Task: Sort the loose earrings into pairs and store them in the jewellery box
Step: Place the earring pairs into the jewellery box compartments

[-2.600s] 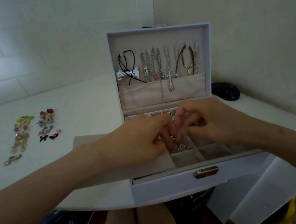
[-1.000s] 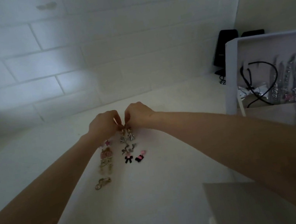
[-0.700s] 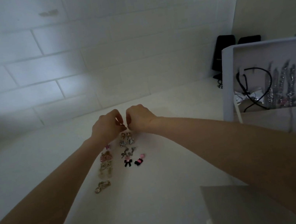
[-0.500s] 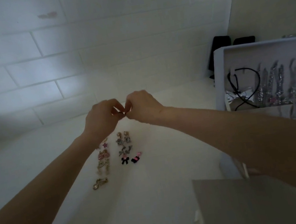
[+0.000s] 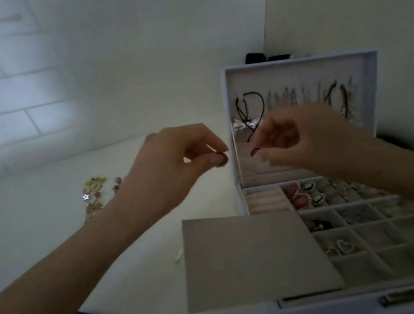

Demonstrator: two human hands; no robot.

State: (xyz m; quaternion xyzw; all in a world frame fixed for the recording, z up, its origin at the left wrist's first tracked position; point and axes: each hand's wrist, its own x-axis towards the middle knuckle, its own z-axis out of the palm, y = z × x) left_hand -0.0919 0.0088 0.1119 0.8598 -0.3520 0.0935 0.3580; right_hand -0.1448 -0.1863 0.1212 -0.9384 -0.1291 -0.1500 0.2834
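My left hand (image 5: 172, 167) is raised above the white table and pinches a small dark red earring (image 5: 221, 157) between thumb and fingertips. My right hand (image 5: 306, 138) pinches a matching dark red earring (image 5: 254, 152) in front of the upright lid of the open white jewellery box (image 5: 293, 61). The two earrings hang a short gap apart, at the box's left edge. Grey compartments (image 5: 407, 229) of the box's tray hold several earrings. A row of loose earrings (image 5: 94, 191) lies on the table to the left, partly hidden behind my left wrist.
A flat grey panel (image 5: 243, 257) lies across the box's front left corner and overhangs the table. Necklaces (image 5: 250, 112) hang inside the lid. Dark objects (image 5: 255, 57) stand behind the box by the wall. The box's metal clasp (image 5: 401, 297) faces me.
Both hands have lifted from the earring rows and moved right toward the box, each pinching a dark red earring. They have drawn slightly apart. The view has swung back to the box.
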